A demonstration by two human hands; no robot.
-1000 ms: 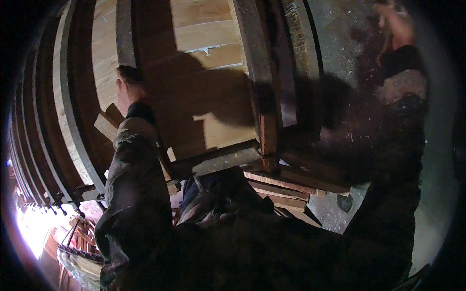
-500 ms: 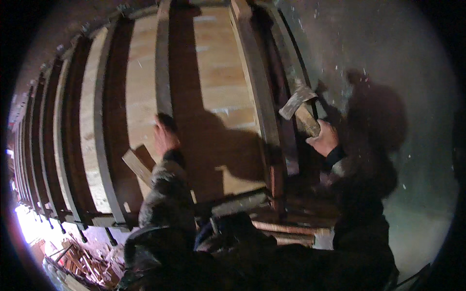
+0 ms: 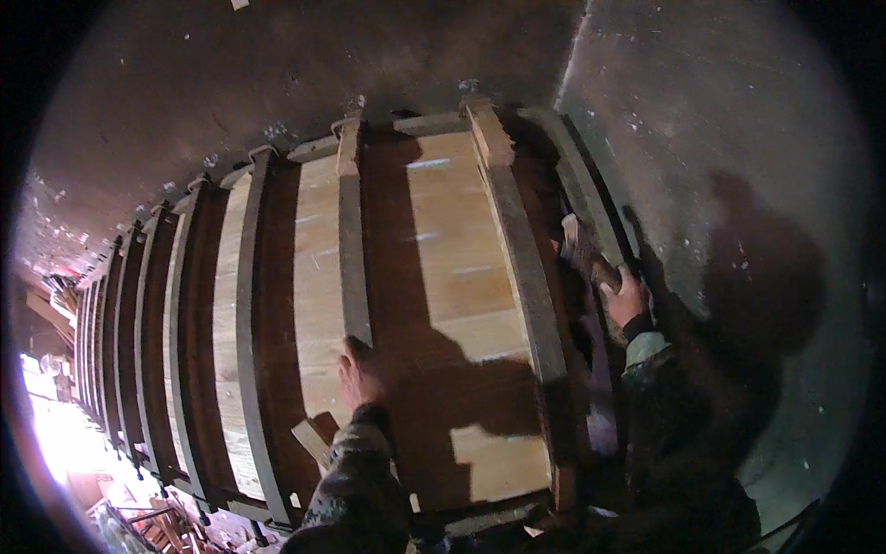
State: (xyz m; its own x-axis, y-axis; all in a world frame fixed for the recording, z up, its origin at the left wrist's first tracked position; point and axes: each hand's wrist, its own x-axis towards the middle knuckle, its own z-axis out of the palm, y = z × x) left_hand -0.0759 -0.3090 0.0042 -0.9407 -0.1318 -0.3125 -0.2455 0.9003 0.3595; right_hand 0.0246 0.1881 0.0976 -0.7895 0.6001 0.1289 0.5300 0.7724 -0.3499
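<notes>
My left hand [image 3: 361,372] lies flat against a plywood panel [image 3: 452,305], right beside a vertical timber batten [image 3: 352,258]; its fingers look spread and empty. My right hand [image 3: 624,297] is raised at the right side of the formwork and grips the handle of a hammer [image 3: 583,247], whose head sits close to the rightmost batten [image 3: 591,198]. A thicker timber post [image 3: 519,268] runs between the two hands. Both sleeves are dark and patterned.
A long row of wooden ribs [image 3: 166,332] curves away to the left. A rough concrete wall [image 3: 738,157] stands to the right with my shadow on it. A short wood offcut [image 3: 312,441] sits below my left hand. Scrap timber [image 3: 157,522] lies at lower left in bright light.
The view has tilted upward along the formwork. My right hand has brought the hammer lower and closer to the right batten. My left hand has slid to the panel beside the batten.
</notes>
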